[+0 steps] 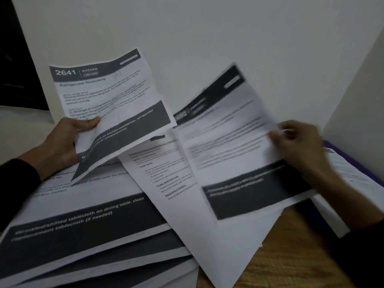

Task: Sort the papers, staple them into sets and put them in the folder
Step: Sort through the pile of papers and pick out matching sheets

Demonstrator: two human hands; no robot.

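Note:
My left hand (62, 140) grips the left edge of a raised sheet headed "2641 Kitchen, Refrigerator Restocking" (110, 96), thumb on top. My right hand (299, 142) pinches the right edge of a second printed sheet (232, 146), which is blurred and tilted above the table. Under both lies a white sheet with small text (166, 179). A fanned pile of sheets with dark bands (83, 225) lies at the lower left. A purple folder (330, 148) lies at the far right with papers (353, 173) on it. No stapler is in view.
The wooden table (291, 256) shows at the lower right. A white wall (207, 38) stands close behind, with a corner at the right. A dark panel (16, 69) is at the upper left.

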